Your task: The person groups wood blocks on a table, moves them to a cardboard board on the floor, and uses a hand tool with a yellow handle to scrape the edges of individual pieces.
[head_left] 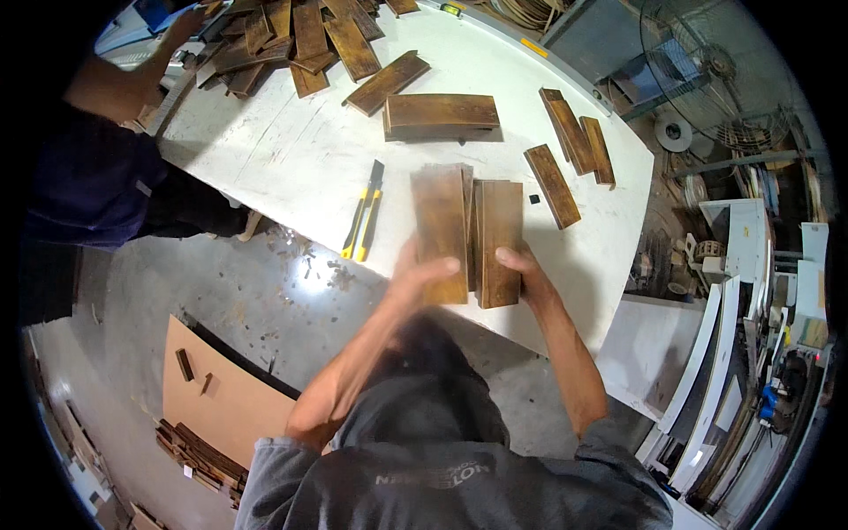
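My left hand [417, 276] is closed around a small stack of brown wooden planks [439, 225], thumb across the top piece, which is blurred at its far end. A second stack of wooden planks [501, 238] is gripped by my right hand [528, 270], its thumb pressing on the near part. The two stacks stand side by side over the near edge of the white table [291, 168], their long sides almost meeting. Left of them lie two yellow-handled utility knives [367, 214]. Just beyond sits another stack of planks [442, 111], lying crosswise.
A heap of planks [309, 31] covers the far left of the table. Several loose planks [570, 132] lie at the right, near a small black square [534, 199]. A co-worker [97, 177] reaches in at the left. A fan [720, 71] stands beyond the right corner.
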Motion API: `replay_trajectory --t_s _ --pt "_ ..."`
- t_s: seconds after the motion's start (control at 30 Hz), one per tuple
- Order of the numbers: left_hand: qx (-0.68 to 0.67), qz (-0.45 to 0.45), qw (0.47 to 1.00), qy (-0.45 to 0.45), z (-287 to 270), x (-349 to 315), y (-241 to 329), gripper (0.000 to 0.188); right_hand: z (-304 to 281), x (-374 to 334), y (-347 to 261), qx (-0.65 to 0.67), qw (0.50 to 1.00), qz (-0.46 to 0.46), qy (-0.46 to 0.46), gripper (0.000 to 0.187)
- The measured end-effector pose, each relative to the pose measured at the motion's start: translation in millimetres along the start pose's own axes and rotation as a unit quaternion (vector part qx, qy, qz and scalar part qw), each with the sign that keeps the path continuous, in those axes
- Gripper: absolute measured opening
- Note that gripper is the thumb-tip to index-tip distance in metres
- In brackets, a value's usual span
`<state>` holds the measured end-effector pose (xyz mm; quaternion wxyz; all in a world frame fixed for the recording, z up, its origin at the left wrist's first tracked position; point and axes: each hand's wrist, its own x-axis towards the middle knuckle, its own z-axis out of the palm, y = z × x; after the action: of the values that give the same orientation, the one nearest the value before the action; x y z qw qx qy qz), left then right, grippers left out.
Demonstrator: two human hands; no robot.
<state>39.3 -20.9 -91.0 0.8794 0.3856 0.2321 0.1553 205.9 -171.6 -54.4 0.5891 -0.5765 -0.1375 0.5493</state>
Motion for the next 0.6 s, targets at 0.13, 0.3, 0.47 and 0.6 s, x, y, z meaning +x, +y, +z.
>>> replay_trajectory --t_s 0.13,0.3,0.47,0.6 --pt "-0.014 -0.038 0.999 -0.024 -3.4 -10.4 2.9 0.094 -7.2 -1.0 10.0 0.005 0.999 -0.014 -0.032 0.084" --pt "0.138 0.012 0.987 -0.08 -0.7 -11.5 16.5 0.108 -17.3 -2.6 23.3 -0.114 0.978 -0.175 -0.027 0.096" --pt "0.471 0.309 0.793 -0.231 3.2 23.1 17.4 0.108 -67.4 14.8 25.7 -0.523 0.728 -0.443 -0.018 0.1" --pt "0.405 0.224 0.861 -0.211 9.3 26.4 -25.9 0.105 -103.3 19.1 83.3 -0.385 0.831 -0.4 -0.042 0.081"
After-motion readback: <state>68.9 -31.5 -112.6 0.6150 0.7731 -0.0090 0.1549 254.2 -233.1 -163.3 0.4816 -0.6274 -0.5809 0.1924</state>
